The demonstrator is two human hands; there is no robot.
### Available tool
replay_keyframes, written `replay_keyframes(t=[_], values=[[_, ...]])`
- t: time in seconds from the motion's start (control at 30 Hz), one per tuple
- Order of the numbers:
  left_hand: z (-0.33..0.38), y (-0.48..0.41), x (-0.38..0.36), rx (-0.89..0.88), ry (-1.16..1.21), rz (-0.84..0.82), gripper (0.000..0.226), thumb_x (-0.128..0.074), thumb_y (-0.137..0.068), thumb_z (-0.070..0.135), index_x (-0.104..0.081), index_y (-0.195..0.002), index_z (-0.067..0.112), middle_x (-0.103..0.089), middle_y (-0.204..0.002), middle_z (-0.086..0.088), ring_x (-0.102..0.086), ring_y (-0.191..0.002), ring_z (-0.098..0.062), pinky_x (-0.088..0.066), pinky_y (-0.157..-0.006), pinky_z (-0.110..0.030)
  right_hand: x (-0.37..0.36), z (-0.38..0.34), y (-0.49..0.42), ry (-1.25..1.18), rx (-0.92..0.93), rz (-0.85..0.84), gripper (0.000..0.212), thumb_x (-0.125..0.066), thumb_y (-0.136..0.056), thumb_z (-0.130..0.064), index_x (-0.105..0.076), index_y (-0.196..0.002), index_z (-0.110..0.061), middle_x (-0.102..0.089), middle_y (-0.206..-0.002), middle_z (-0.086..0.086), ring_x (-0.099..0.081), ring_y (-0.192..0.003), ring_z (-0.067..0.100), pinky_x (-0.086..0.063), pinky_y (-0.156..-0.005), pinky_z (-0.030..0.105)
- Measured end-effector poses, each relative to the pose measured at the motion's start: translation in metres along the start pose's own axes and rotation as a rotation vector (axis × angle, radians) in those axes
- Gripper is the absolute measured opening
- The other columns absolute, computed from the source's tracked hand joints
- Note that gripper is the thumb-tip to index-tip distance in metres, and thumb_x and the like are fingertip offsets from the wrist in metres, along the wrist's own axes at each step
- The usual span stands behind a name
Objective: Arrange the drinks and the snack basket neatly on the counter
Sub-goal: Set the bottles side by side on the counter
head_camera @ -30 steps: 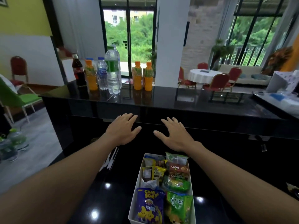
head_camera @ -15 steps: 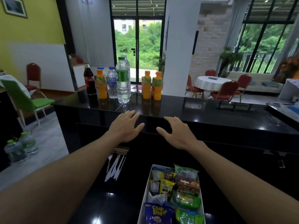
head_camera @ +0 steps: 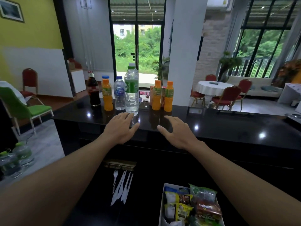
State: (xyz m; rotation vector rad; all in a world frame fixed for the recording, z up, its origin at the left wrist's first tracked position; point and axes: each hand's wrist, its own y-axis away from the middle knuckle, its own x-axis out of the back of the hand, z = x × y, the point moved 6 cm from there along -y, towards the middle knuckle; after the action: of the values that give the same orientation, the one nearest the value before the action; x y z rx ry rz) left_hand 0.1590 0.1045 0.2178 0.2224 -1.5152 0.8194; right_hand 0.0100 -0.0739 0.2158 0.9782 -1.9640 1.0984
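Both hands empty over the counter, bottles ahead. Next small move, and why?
Probably reach the left hand forward and grip the tall water bottle: it is the bottle nearest that hand's fingertips, and the hand is open and holds nothing. The right hand is open and empty too.

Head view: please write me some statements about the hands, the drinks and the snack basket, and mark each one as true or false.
1. The left hand and the right hand are both open and hold nothing. True.
2. The tall water bottle lies on its side. False: it stands upright on the counter.
3. The cola bottle stands at the left end of the row of drinks. True.
4. The snack basket stands among the bottles. False: it sits on the lower surface near the person, apart from the drinks.
5. White plastic cutlery lies to the left of the snack basket. True.
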Motion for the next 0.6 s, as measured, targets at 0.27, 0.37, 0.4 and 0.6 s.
replay_keyframes(t=[0.27,0.37,0.4,0.6], values=[[-0.062,-0.034,-0.004,0.061,0.035,-0.013,0.067,-0.034,-0.101,0.055,-0.031,-0.153,0.013,-0.037,-0.155,-0.010,-0.034,-0.141,-0.027,-0.029,-0.113,-0.039,-0.030,-0.024,-0.049,-0.029,-0.004,-0.015,0.073,-0.049,-0.095,-0.066,-0.038,-0.153,-0.023,-0.043,-0.155,0.000,-0.042,-0.140,0.020,-0.036,-0.115,0.048],[-0.084,-0.042,-0.014,0.091,0.036,-0.062,0.066,-0.034,-0.101,0.053,-0.029,-0.154,0.013,-0.034,-0.156,-0.011,-0.035,-0.141,-0.029,-0.031,-0.112,-0.041,-0.043,-0.023,-0.063,-0.043,-0.043,-0.045,0.075,-0.050,-0.094,-0.067,-0.036,-0.153,-0.024,-0.042,-0.155,0.001,-0.043,-0.139,0.022,-0.038,-0.113,0.045],[-0.091,-0.043,-0.019,0.102,0.042,-0.088,0.066,-0.033,-0.101,0.053,-0.028,-0.154,0.013,-0.033,-0.156,-0.010,-0.034,-0.141,-0.029,-0.031,-0.113,-0.041,-0.047,-0.021,-0.067,-0.045,-0.058,-0.058,0.076,-0.050,-0.093,-0.067,-0.036,-0.154,-0.024,-0.041,-0.155,0.001,-0.043,-0.138,0.022,-0.039,-0.112,0.043],[-0.121,-0.048,-0.049,0.133,0.091,-0.221,0.070,-0.029,-0.100,0.059,-0.027,-0.156,0.017,-0.026,-0.160,-0.010,-0.022,-0.146,-0.029,-0.022,-0.119,-0.043,-0.072,-0.003,-0.083,0.009,-0.181,-0.137,0.077,-0.048,-0.093,-0.069,-0.035,-0.154,-0.023,-0.041,-0.156,0.004,-0.043,-0.138,0.026,-0.035,-0.114,0.049]])
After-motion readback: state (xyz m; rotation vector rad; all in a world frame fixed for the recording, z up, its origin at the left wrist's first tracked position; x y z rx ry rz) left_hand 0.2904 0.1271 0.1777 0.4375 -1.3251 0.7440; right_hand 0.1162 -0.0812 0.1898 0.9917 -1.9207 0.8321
